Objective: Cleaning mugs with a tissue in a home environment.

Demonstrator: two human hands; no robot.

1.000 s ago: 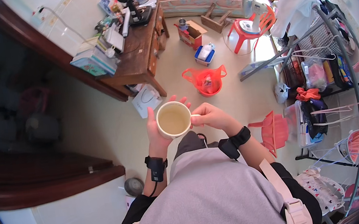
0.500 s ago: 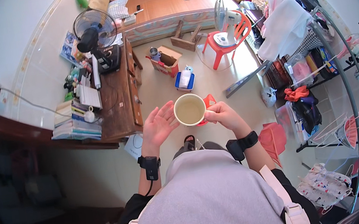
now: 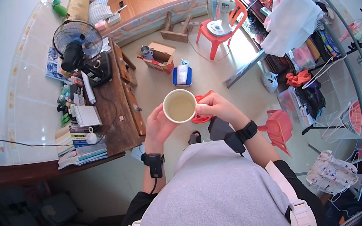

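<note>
I have the cream mug (image 3: 179, 106) in front of me, upright above the floor and well clear of my body, its round mouth facing up. My right hand (image 3: 217, 108) is closed on the handle (image 3: 200, 109), thumb on top, and my left hand (image 3: 159, 125) is cupped against the left side of the wall. From above, my left fingertips are lost behind the mug and its pale inside is hard to read, so I can't tell how firmly that hand grips or how much liquid stands in there. I judge it stiff and smooth, likely ceramic, so moderately heavy, a little slippery on the wall and breakable if dropped on the floor. The handle is the sure place to hold it, with a flat palm on the opposite side to keep it level; I would keep fingers off the rim. Just beyond it, partly hidden, is a red basket (image 3: 201, 119); farther off stands a blue tub (image 3: 189, 78), with the wooden desk (image 3: 118, 137) to my left and a pink stool (image 3: 279, 126) to my right.
</note>
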